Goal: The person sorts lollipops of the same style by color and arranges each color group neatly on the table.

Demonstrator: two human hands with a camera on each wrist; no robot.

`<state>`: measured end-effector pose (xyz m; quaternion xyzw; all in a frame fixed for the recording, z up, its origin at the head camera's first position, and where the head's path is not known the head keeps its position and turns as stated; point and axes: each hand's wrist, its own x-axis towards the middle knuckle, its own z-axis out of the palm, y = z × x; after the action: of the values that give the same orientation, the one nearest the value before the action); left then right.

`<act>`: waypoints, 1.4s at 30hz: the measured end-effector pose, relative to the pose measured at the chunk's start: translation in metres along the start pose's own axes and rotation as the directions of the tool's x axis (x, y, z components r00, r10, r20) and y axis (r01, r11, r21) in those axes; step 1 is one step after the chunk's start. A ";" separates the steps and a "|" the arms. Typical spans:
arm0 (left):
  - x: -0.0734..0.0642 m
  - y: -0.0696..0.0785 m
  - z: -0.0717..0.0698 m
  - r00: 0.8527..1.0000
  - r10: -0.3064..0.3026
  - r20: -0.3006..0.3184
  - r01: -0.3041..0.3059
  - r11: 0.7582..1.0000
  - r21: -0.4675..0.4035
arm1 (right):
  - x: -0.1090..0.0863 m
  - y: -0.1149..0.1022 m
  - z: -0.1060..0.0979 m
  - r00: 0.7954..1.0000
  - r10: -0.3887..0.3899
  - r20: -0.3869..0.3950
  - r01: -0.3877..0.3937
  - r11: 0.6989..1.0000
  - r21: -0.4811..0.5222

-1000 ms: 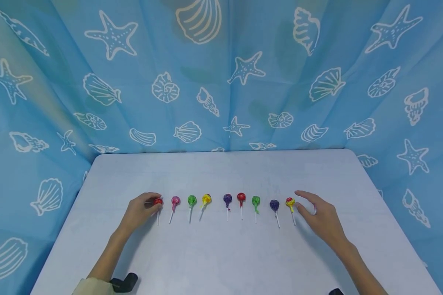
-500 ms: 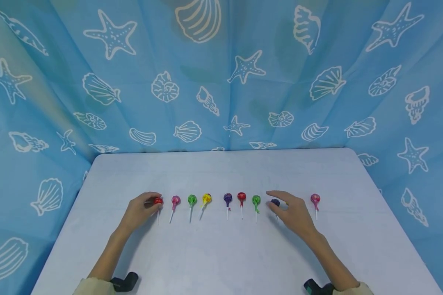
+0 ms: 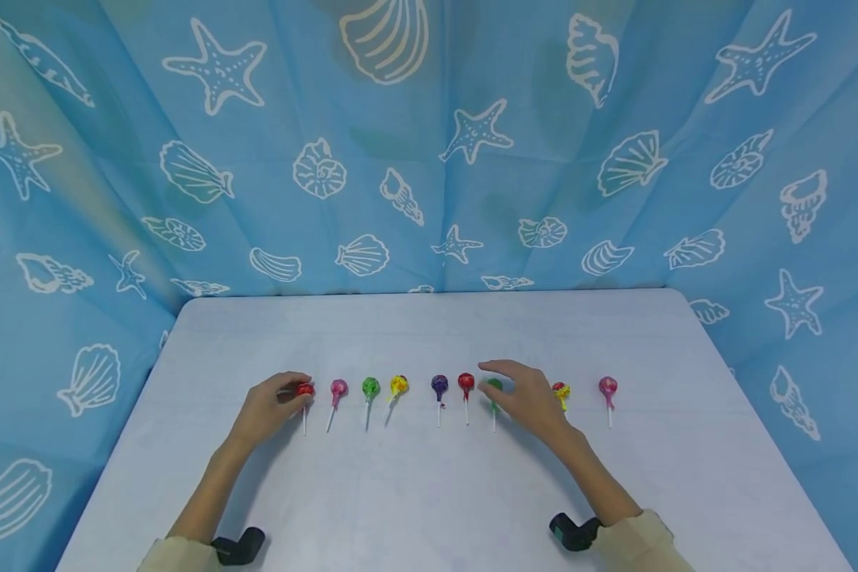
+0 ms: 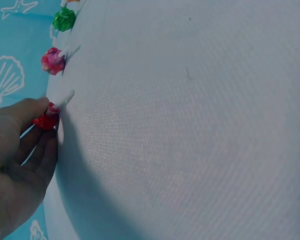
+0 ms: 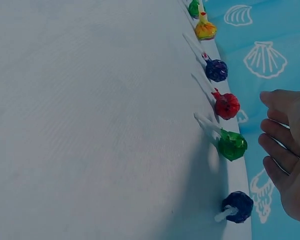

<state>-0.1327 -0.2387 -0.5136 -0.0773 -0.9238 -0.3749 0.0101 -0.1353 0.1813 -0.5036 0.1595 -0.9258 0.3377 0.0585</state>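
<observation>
Several wrapped lollipops lie in a row across the white table point(image 3: 415, 508), sticks toward me. At the row's left end my left hand point(image 3: 266, 409) pinches the wrapped head of a red lollipop point(image 4: 47, 120) between thumb and fingers. Beside it lie a pink lollipop point(image 3: 339, 388), a green one point(image 3: 370, 388) and a yellow one point(image 3: 399, 384). My right hand point(image 3: 532, 397), fingers relaxed and apart, hovers around a second green lollipop point(image 5: 233, 145) with nothing in its grasp. A dark purple lollipop point(image 5: 238, 206) is hidden under this hand in the head view.
Left of the right hand lie a purple lollipop point(image 3: 439, 384) and a red-headed one point(image 3: 466, 382). To its right are a yellow-and-red lollipop point(image 3: 561, 389) and a pink-headed one point(image 3: 608, 385). A blue shell-print curtain point(image 3: 400, 199) hangs behind the table's back edge.
My right hand has swept left along the row, from the yellow-and-red lollipop past the dark purple one to the green. The lollipops stay in place; my left hand is still.
</observation>
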 end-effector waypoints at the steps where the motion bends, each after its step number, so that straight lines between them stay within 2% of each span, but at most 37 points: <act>1: 0.000 0.000 0.000 1.000 0.001 0.001 -0.001 1.000 0.000 | 0.002 0.000 0.002 1.000 0.011 0.008 -0.011 1.000 0.002; 9: 0.000 0.004 -0.001 1.000 0.012 0.000 -0.012 1.000 -0.007 | 0.016 -0.002 0.013 0.997 0.032 0.068 -0.033 0.999 0.013; 18: 0.000 0.006 -0.002 1.000 0.008 0.005 -0.008 1.000 -0.005 | 0.022 -0.005 0.020 0.985 0.123 0.121 -0.117 0.992 -0.050; 24: -0.001 0.005 -0.001 1.000 0.006 0.010 -0.006 1.000 -0.012 | 0.021 -0.006 0.023 0.983 0.123 0.136 -0.115 0.991 -0.072; 30: 0.000 0.004 -0.006 1.000 0.009 0.018 -0.009 1.000 -0.014 | 0.022 -0.007 0.024 0.985 0.106 0.133 -0.100 0.993 -0.056; 33: 0.002 0.004 -0.010 0.999 -0.016 0.042 0.017 1.000 -0.025 | 0.023 -0.008 0.025 0.984 0.116 0.137 -0.110 0.993 -0.050; 39: 0.010 0.008 -0.014 0.990 -0.112 0.084 0.115 0.993 -0.032 | 0.023 -0.009 0.023 0.983 0.121 0.141 -0.117 0.993 -0.036; 42: 0.015 0.009 -0.015 0.989 -0.122 0.089 0.125 0.992 -0.033 | 0.024 -0.009 0.023 0.983 0.113 0.141 -0.110 0.993 -0.032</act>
<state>-0.1473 -0.2408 -0.4956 -0.0362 -0.9189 -0.3889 -0.0548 -0.1552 0.1539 -0.5109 0.1303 -0.9392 0.3168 -0.0249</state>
